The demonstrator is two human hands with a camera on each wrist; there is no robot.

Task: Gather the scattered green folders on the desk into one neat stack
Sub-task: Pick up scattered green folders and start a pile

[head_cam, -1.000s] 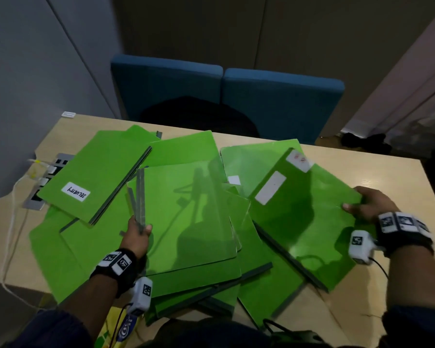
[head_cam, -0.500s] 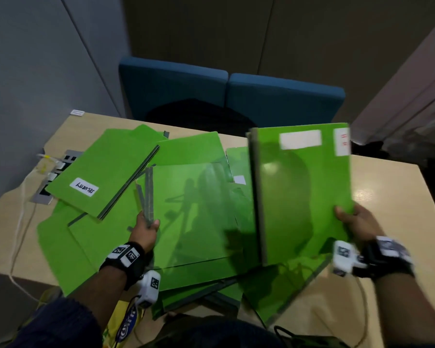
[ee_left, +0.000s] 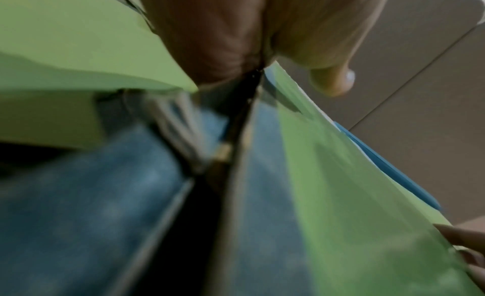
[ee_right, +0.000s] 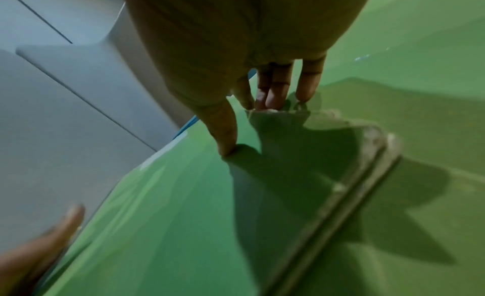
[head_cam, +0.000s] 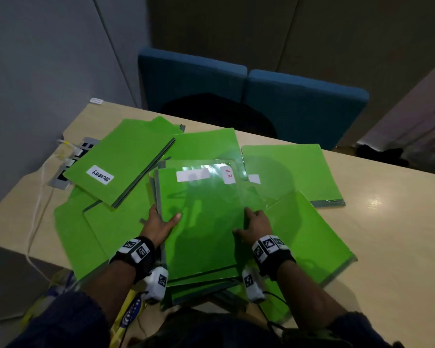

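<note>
Several green folders lie scattered and overlapping on the desk (head_cam: 392,247). The top folder (head_cam: 201,227), with a red "H.R" label, lies flat on the middle pile. My left hand (head_cam: 160,221) grips the pile's left spine edge, thumb on top; the left wrist view shows that thumb (ee_left: 330,78) over the green cover (ee_left: 354,186). My right hand (head_cam: 255,222) rests at the top folder's right edge. In the right wrist view its straight fingers (ee_right: 275,89) touch that edge and the thumb presses the cover (ee_right: 170,217). A "SECURITY" folder (head_cam: 121,167) lies back left.
More folders lie at the back right (head_cam: 294,172) and front right (head_cam: 309,237). A socket panel (head_cam: 70,162) with a white cable (head_cam: 35,217) sits at the desk's left edge. Two blue chairs (head_cam: 299,104) stand behind the desk. Bare wood shows on the right.
My right hand lifted the labelled folder from the right side, swung it upright, then laid it flat on the middle pile. My left hand stayed at the pile's left edge.
</note>
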